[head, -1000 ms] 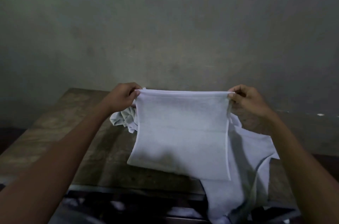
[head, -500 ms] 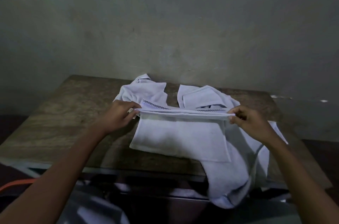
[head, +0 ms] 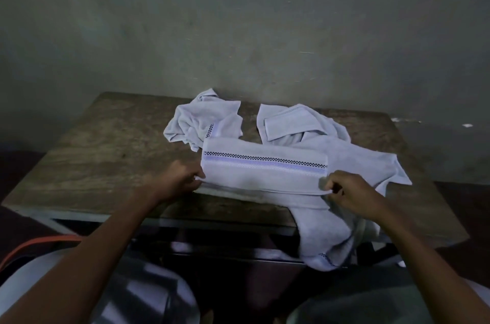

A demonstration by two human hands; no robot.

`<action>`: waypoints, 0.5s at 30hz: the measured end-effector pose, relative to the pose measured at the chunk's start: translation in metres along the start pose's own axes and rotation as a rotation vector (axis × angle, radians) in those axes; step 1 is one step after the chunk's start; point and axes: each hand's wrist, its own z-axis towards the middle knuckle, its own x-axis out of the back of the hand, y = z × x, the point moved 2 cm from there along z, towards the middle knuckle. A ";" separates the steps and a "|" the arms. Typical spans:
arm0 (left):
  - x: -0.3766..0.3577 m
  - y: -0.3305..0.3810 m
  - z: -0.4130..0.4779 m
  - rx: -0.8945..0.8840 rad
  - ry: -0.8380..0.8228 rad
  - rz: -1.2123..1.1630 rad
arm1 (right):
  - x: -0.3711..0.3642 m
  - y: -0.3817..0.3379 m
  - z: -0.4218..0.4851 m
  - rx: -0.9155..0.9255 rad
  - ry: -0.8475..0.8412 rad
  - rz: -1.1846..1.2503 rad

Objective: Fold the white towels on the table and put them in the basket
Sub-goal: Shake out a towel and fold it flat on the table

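Note:
A white towel [head: 262, 167] with a blue stripe and a black checkered band lies folded flat on the wooden table [head: 106, 143]. My left hand [head: 176, 182] pinches its near left corner. My right hand [head: 350, 193] pinches its near right corner. Under it, a second white towel [head: 326, 233] spreads to the right and hangs over the table's front edge. A third, crumpled white towel [head: 204, 119] lies behind it at the back. No basket is in view.
The table stands against a grey wall [head: 238, 18]. An orange cord [head: 34, 244] runs at the lower left below the table edge. My knees in light cloth [head: 138, 297] fill the bottom of the view.
The towel I held up in the air came down and now lies folded over on the table. Both hands moved down and toward me with its corners. The view tilted downward.

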 end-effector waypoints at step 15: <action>-0.003 -0.016 -0.014 0.004 -0.117 -0.025 | -0.021 0.012 -0.013 0.096 0.000 -0.067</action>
